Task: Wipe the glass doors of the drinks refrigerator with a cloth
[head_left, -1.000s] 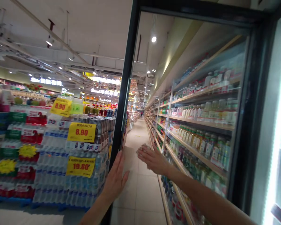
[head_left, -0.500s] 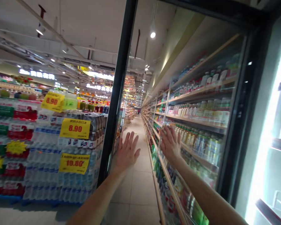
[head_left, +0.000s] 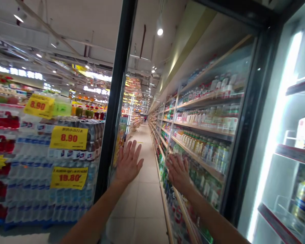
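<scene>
Both hands (head_left: pixel 129 162) apparently on glass door (head_left: pixel 152 149).

Floor (head_left: pixel 148 203): pale tiles, below and beyond the grip; ceiling (head_left: pixel 71 17): greyish, pipes and spotlights (head_left: pixel 160 32), above the grip; shelving (head_left: pixel 203 127): long, receding, bottle-filled, right of the grip; light strip (head_left: pixel 273 135): bright white, farther right; stacked bottled drinks (head_left: pixel 27 173), yellow price signs (head_left: pixel 68 138): left of the grip.
</scene>
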`<state>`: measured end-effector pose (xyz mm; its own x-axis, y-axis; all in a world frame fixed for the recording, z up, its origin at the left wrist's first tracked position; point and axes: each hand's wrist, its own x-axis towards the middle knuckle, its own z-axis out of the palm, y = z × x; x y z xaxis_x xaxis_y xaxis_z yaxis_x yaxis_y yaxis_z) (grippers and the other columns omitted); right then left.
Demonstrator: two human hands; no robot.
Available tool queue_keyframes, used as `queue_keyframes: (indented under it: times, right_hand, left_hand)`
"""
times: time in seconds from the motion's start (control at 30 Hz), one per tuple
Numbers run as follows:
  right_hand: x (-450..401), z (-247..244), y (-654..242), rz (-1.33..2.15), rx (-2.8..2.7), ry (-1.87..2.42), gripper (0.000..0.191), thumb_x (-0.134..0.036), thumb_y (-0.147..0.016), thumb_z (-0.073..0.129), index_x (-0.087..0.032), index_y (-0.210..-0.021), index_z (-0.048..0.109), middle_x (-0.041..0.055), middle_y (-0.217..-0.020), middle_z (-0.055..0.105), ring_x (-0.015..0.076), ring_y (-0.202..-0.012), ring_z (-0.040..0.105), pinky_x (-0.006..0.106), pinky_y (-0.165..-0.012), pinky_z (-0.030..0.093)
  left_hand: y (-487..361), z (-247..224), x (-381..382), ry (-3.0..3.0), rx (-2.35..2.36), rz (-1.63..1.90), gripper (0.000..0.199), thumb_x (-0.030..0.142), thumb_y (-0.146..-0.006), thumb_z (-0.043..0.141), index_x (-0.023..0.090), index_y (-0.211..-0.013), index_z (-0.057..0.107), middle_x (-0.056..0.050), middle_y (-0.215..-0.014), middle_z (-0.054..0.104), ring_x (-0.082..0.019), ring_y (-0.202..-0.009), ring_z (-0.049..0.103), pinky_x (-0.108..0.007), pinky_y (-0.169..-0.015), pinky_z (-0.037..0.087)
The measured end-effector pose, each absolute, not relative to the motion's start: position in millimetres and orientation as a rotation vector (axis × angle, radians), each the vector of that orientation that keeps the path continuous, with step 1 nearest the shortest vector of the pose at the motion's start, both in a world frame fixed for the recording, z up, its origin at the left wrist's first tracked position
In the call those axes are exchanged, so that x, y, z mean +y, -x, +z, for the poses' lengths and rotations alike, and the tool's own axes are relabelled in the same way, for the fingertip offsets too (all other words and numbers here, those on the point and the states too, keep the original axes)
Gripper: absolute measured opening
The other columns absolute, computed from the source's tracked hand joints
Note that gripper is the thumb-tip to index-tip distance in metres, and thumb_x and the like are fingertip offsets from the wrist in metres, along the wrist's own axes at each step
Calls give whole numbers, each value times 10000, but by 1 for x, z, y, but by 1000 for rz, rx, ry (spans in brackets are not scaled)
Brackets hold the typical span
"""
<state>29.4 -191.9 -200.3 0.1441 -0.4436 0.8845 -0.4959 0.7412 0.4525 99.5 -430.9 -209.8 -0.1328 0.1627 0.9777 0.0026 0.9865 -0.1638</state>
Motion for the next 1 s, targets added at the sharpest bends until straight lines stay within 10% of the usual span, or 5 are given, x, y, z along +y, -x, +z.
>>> queue_keyframes:
  times: [1.0]
  right_hand:
    - [-147, -202, -6, 183, -1508, -488, 471, -221, -854, 398, -218, -1324, 429, 115, -1370, 428, 269, -1342, 268, 524, -1058, 226]
  left_hand:
    - [-98, -210, -431, 138, -1666, 138, 693, 298, -862, 474, 206, -1440, 102, -121, -1472, 230, -231, -1382, 133, -485, -1120, 96]
